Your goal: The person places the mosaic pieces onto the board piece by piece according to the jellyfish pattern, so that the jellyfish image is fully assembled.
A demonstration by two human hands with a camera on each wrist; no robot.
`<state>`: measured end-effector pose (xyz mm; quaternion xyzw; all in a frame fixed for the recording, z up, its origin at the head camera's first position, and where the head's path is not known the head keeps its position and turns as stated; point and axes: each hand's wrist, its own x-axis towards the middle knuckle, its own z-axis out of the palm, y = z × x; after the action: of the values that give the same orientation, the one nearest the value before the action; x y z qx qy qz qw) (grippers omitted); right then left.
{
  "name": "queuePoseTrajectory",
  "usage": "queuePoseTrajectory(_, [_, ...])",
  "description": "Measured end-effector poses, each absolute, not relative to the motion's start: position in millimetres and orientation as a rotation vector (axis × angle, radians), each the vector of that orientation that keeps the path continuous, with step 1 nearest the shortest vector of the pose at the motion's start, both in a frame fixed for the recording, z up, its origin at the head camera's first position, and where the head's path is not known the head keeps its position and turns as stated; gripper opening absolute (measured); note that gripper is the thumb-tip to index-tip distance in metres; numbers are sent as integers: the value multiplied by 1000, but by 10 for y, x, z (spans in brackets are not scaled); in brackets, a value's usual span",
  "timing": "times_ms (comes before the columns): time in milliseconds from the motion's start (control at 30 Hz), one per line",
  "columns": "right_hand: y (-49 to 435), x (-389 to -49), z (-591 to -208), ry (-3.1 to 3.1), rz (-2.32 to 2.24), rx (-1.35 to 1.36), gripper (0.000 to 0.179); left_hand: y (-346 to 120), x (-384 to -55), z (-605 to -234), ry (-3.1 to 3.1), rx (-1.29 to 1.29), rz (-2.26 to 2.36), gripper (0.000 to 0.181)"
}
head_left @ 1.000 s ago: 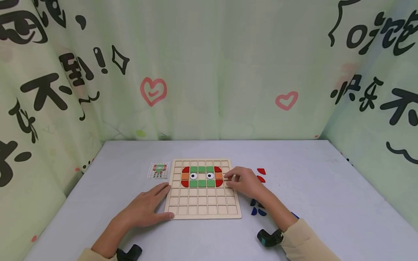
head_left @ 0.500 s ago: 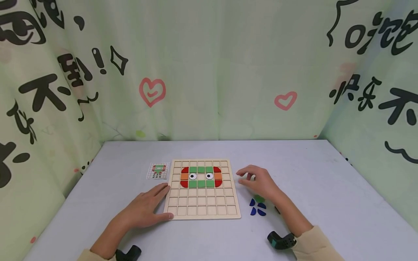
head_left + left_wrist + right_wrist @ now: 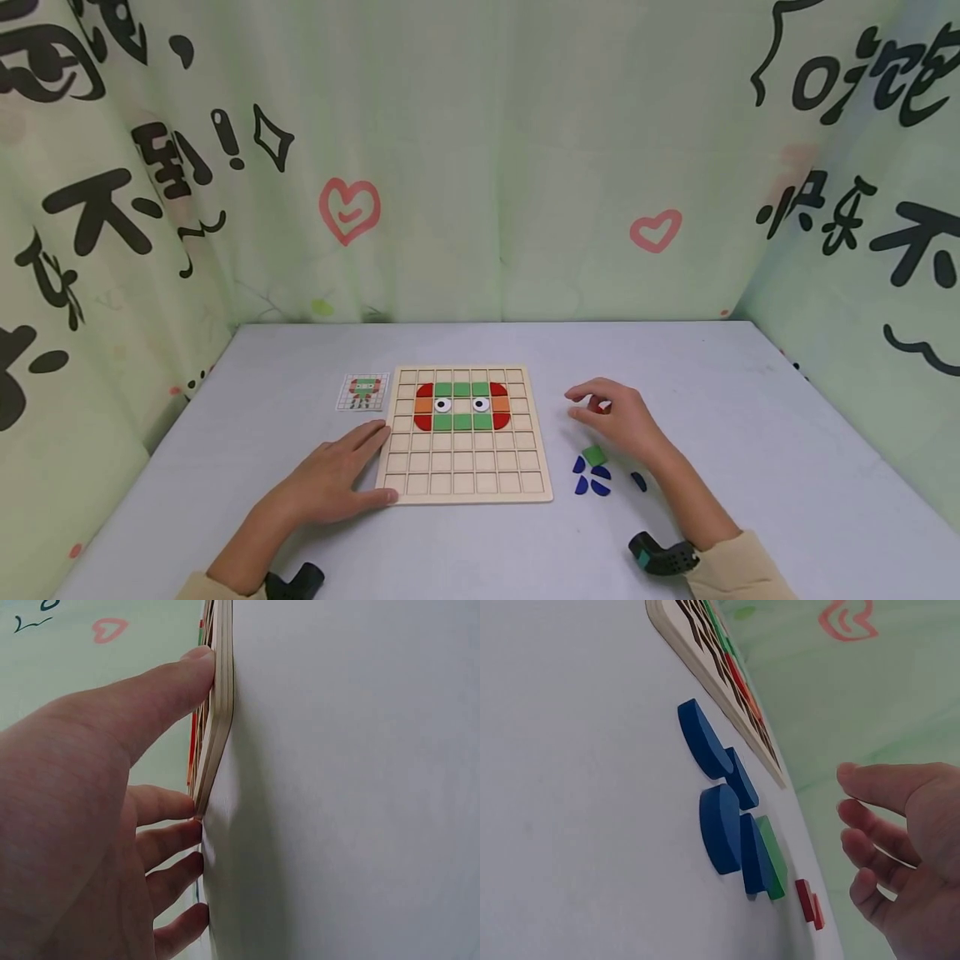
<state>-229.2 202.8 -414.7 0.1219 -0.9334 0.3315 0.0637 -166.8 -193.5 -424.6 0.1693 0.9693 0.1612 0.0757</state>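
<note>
A wooden grid board (image 3: 465, 463) lies on the table, with green, red and orange tiles and two eye tiles forming a face in its upper half. My left hand (image 3: 333, 479) rests at its left side; in the left wrist view the thumb (image 3: 169, 690) touches the edge near a corner. To the right of the board, my right hand (image 3: 622, 418) hovers with bent fingers over red pieces (image 3: 603, 405), partly covered in the head view. The right wrist view shows those red pieces (image 3: 805, 901) on the table, apart from thumb and fingers, and nothing held.
A small pattern card (image 3: 363, 392) lies left of the board. Nearer the right forearm are a green square tile (image 3: 595, 455), several blue curved pieces (image 3: 600, 487) and another blue piece (image 3: 639, 482) by itself. A printed curtain (image 3: 495, 167) surrounds the white table (image 3: 465, 550).
My right hand has moved from the board's right edge out to the right, over the red pieces. The green tile and blue pieces now show more fully. The left hand stays put.
</note>
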Motion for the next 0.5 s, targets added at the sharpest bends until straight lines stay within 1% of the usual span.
queuePoseTrajectory(500, [2292,-2335,-4158,-2867,981,252,27,-1937,-1664,-4228,2903,505,479,89])
